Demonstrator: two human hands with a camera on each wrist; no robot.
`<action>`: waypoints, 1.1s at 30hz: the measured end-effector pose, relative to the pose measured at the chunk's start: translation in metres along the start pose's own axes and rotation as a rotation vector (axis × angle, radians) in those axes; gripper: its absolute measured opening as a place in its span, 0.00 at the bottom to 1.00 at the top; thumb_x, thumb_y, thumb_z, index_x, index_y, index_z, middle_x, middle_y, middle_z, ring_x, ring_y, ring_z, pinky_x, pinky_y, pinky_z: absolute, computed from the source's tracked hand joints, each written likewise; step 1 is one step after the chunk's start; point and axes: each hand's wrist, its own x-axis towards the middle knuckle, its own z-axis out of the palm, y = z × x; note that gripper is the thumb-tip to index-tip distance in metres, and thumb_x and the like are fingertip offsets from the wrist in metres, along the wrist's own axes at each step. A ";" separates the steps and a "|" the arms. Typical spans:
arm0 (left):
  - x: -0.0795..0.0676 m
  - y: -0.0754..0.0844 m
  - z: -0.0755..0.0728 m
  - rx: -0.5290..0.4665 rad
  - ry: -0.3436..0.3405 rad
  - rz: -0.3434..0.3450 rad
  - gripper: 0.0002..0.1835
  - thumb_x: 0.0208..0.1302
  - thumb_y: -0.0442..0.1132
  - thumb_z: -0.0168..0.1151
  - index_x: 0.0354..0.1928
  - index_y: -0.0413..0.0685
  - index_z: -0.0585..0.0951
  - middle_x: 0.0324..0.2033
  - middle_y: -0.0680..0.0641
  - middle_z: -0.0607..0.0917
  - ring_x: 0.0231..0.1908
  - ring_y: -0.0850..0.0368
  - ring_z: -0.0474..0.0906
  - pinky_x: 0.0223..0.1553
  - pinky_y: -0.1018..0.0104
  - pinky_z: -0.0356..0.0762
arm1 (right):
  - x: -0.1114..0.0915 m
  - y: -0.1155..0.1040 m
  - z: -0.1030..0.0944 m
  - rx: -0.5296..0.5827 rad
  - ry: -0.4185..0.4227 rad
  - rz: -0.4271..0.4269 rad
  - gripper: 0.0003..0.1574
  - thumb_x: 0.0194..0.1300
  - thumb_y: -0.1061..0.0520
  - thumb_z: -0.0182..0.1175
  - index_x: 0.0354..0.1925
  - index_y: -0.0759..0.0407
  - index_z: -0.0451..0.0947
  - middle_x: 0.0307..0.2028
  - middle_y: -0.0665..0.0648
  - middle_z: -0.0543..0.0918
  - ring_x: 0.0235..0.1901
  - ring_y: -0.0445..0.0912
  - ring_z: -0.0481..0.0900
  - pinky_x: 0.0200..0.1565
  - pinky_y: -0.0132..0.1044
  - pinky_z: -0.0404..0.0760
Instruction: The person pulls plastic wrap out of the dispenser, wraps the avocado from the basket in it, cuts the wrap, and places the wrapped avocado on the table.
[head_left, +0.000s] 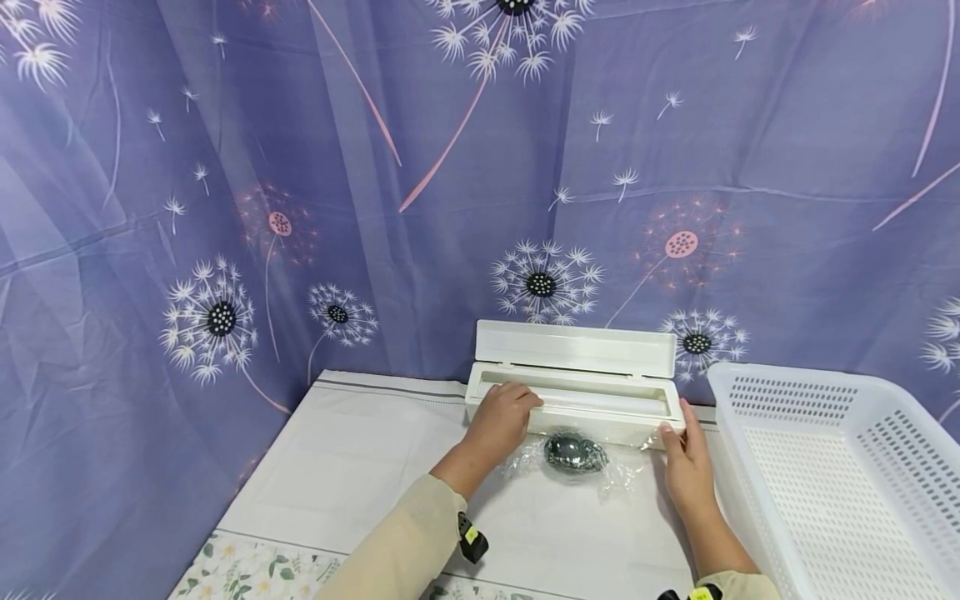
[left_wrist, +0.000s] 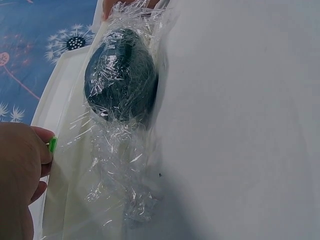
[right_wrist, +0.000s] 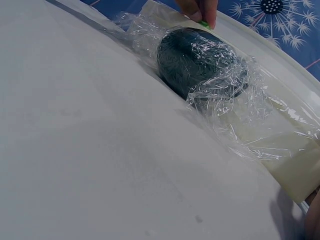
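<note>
A long white cling film dispenser (head_left: pixel 592 423) stands at the back of the table, its lid (head_left: pixel 573 348) raised and a film roll (head_left: pixel 607 402) inside. My left hand (head_left: pixel 501 421) is at the front rim, left of the middle. Its thumb and fingertip pinch a small green slide cutter (left_wrist: pixel 52 144), seen best in the left wrist view. With my right hand (head_left: pixel 688 471) I grip the dispenser's right end, thumb at the front. Against the front wall lies a dark, rounded item (head_left: pixel 573 452) in crinkled clear film (left_wrist: pixel 122 155), between both hands.
To the right stands a white perforated plastic basket (head_left: pixel 780 392), close beside my right forearm. A white cloth (head_left: pixel 360 467) with a floral band covers the table. A purple dandelion-print curtain (head_left: pixel 420 250) hangs directly behind the dispenser.
</note>
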 end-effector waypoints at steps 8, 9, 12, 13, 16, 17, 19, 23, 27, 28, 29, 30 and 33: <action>-0.001 -0.004 0.004 -0.004 0.003 -0.008 0.14 0.60 0.30 0.60 0.43 0.57 0.85 0.39 0.58 0.85 0.46 0.62 0.80 0.48 0.67 0.77 | -0.001 -0.002 0.000 0.014 -0.004 0.004 0.39 0.77 0.48 0.42 0.77 0.48 0.40 0.76 0.60 0.48 0.74 0.57 0.49 0.75 0.49 0.48; -0.001 -0.004 0.005 -0.002 0.008 -0.006 0.14 0.60 0.30 0.61 0.43 0.57 0.85 0.39 0.58 0.85 0.46 0.62 0.80 0.48 0.67 0.77 | -0.001 -0.002 0.000 0.016 -0.002 0.001 0.38 0.77 0.48 0.42 0.77 0.49 0.40 0.76 0.60 0.48 0.74 0.57 0.49 0.75 0.52 0.48; -0.002 -0.005 0.006 0.004 0.027 0.004 0.13 0.59 0.31 0.62 0.42 0.57 0.85 0.38 0.58 0.85 0.45 0.61 0.80 0.47 0.67 0.77 | -0.001 -0.002 0.000 0.017 -0.004 -0.001 0.38 0.77 0.48 0.42 0.77 0.49 0.40 0.76 0.61 0.48 0.74 0.58 0.49 0.75 0.50 0.48; -0.002 -0.005 0.006 0.006 0.033 0.008 0.13 0.59 0.31 0.62 0.42 0.57 0.85 0.38 0.58 0.85 0.45 0.61 0.80 0.47 0.67 0.77 | -0.001 -0.001 0.000 0.014 -0.005 -0.001 0.38 0.77 0.48 0.42 0.77 0.49 0.40 0.76 0.60 0.48 0.74 0.58 0.49 0.76 0.46 0.48; -0.003 -0.006 0.006 0.009 0.049 0.015 0.13 0.58 0.31 0.63 0.41 0.57 0.85 0.38 0.58 0.85 0.44 0.61 0.80 0.46 0.67 0.77 | -0.001 -0.001 0.000 0.006 -0.007 0.004 0.39 0.77 0.47 0.42 0.77 0.48 0.40 0.76 0.59 0.49 0.74 0.57 0.51 0.73 0.29 0.50; -0.003 -0.006 0.005 0.009 0.051 0.016 0.13 0.58 0.31 0.63 0.41 0.57 0.85 0.38 0.58 0.85 0.44 0.61 0.80 0.45 0.68 0.77 | -0.001 -0.001 0.000 0.003 -0.006 0.006 0.39 0.76 0.47 0.42 0.77 0.47 0.40 0.76 0.59 0.49 0.74 0.57 0.51 0.72 0.25 0.50; -0.004 -0.006 0.005 0.009 0.062 0.019 0.13 0.58 0.31 0.64 0.41 0.57 0.85 0.37 0.58 0.85 0.44 0.62 0.80 0.45 0.68 0.77 | -0.001 -0.001 0.000 0.001 -0.008 0.005 0.39 0.77 0.47 0.42 0.77 0.48 0.40 0.76 0.59 0.49 0.74 0.57 0.51 0.70 0.23 0.50; -0.005 -0.006 0.004 0.009 0.070 0.022 0.12 0.57 0.31 0.64 0.40 0.56 0.85 0.37 0.58 0.85 0.43 0.61 0.80 0.45 0.68 0.77 | -0.002 -0.001 0.000 0.006 -0.014 0.003 0.39 0.77 0.47 0.41 0.77 0.48 0.39 0.77 0.59 0.47 0.74 0.58 0.50 0.75 0.33 0.49; -0.005 -0.007 0.003 0.000 0.069 0.020 0.12 0.58 0.31 0.64 0.40 0.56 0.85 0.37 0.57 0.85 0.43 0.61 0.81 0.45 0.67 0.78 | -0.002 -0.001 0.000 0.005 -0.010 0.001 0.39 0.77 0.47 0.41 0.77 0.48 0.39 0.76 0.60 0.48 0.74 0.57 0.50 0.74 0.31 0.48; -0.005 -0.007 0.003 -0.003 0.068 0.019 0.12 0.58 0.30 0.64 0.41 0.55 0.85 0.37 0.57 0.85 0.43 0.61 0.81 0.45 0.67 0.78 | -0.001 -0.001 0.000 0.006 -0.008 0.000 0.39 0.77 0.48 0.42 0.77 0.49 0.40 0.76 0.60 0.48 0.74 0.57 0.50 0.74 0.32 0.48; -0.005 -0.008 0.003 -0.007 0.066 0.017 0.12 0.59 0.30 0.63 0.41 0.55 0.85 0.37 0.57 0.85 0.44 0.61 0.81 0.45 0.67 0.78 | -0.001 -0.001 0.000 0.007 -0.005 -0.004 0.39 0.77 0.48 0.42 0.77 0.49 0.40 0.76 0.61 0.49 0.74 0.57 0.50 0.75 0.34 0.49; -0.005 -0.008 0.003 -0.009 0.064 0.014 0.12 0.59 0.30 0.63 0.41 0.56 0.85 0.37 0.58 0.85 0.44 0.61 0.81 0.46 0.67 0.78 | -0.001 -0.001 0.000 0.007 -0.001 -0.006 0.39 0.76 0.48 0.42 0.77 0.49 0.40 0.76 0.61 0.49 0.74 0.57 0.50 0.75 0.37 0.49; -0.006 -0.009 0.003 -0.010 0.056 0.009 0.13 0.60 0.30 0.62 0.41 0.56 0.85 0.38 0.58 0.85 0.44 0.61 0.81 0.46 0.67 0.78 | -0.001 -0.001 0.000 0.012 0.000 -0.014 0.38 0.77 0.49 0.42 0.77 0.51 0.40 0.76 0.63 0.48 0.74 0.59 0.49 0.75 0.52 0.47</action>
